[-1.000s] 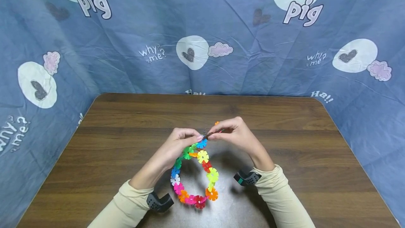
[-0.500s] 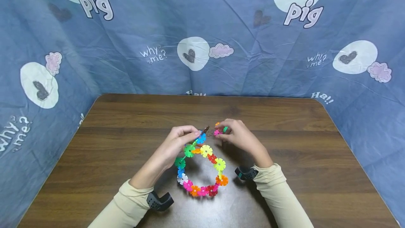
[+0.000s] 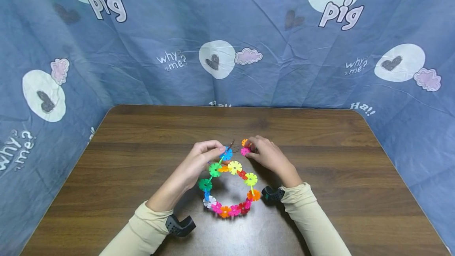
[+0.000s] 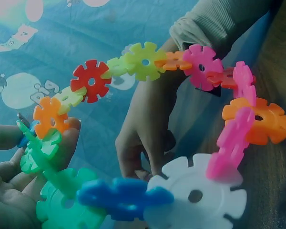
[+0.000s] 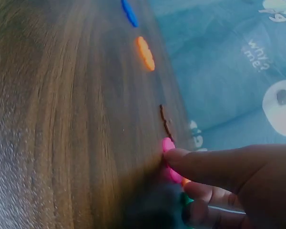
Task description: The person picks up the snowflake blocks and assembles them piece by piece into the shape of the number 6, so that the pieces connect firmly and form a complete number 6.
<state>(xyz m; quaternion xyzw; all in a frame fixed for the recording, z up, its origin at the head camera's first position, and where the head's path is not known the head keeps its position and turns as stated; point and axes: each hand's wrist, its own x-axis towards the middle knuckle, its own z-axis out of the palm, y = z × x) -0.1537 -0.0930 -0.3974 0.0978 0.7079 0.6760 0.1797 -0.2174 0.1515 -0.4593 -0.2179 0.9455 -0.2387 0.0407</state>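
Observation:
My left hand [image 3: 199, 161] pinches a blue notched flower disc [image 3: 226, 153] with a dark brown disc [image 3: 231, 144] edge-on at its tip. From it hangs a loop of linked flower discs in green, blue, white [image 4: 195, 195], pink, orange, red and yellow [image 3: 235, 167]. Whether the orange and green discs near my left fingers are joined cannot be told. My right hand [image 3: 268, 155] is low over the table by a pink disc [image 3: 245, 151] and an orange disc [image 3: 244, 142]. Its thumb touches the pink one in the right wrist view; a green disc [image 5: 187, 200] is mostly hidden under the fingers.
On the brown wooden table [image 3: 160, 125], a blue disc [image 5: 129, 13], an orange disc [image 5: 145, 53] and a brown disc [image 5: 166, 121] lie in a row beside the pink one. A printed blue cloth [image 3: 142, 42] hangs behind and at the sides.
My right hand has left the brown disc and moved right and down over the loose discs, covering the green one. The loop has swung to the right below my left hand.

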